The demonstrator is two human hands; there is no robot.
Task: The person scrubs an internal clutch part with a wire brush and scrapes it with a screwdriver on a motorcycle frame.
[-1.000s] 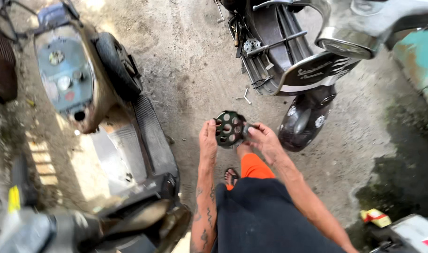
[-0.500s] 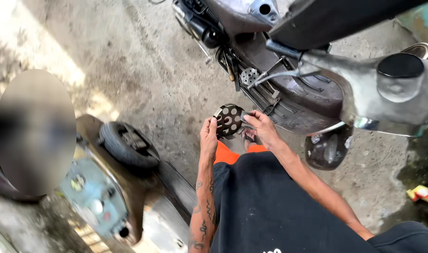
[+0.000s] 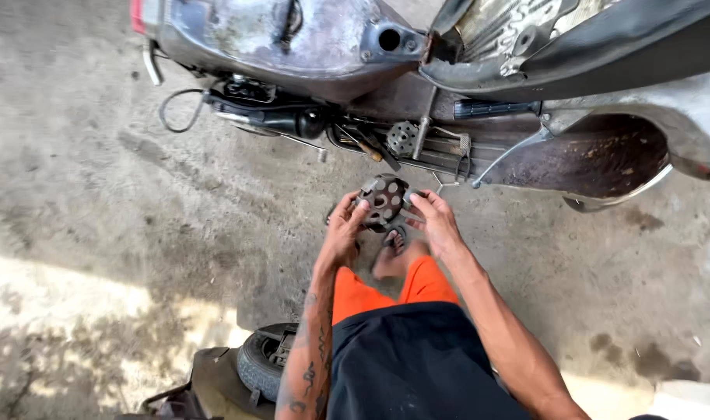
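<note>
Head view: both hands hold a round, dark metal disc with holes [image 3: 383, 201] out in front, above the person's sandalled foot [image 3: 391, 250]. The left hand [image 3: 344, 231] curls its fingers around the disc's left edge; the right hand [image 3: 435, 222] pinches its right edge. Just beyond stands a stripped scooter [image 3: 355, 54] — a small tyre [image 3: 263, 360] lies near left.

Dark grey round metal disc [image 3: 383, 201] pierced with a ring of round holes, rust-brown at the rim. Bright orange shorts [image 3: 386, 292] under a black shirt [image 3: 417, 365]. Dull grey scooter body [image 3: 292, 39], rust-streaked, red tail lamp [image 3: 138, 14]. Mottled grey-brown concrete floor [image 3: 98, 194], sunlit pale patches.
</note>
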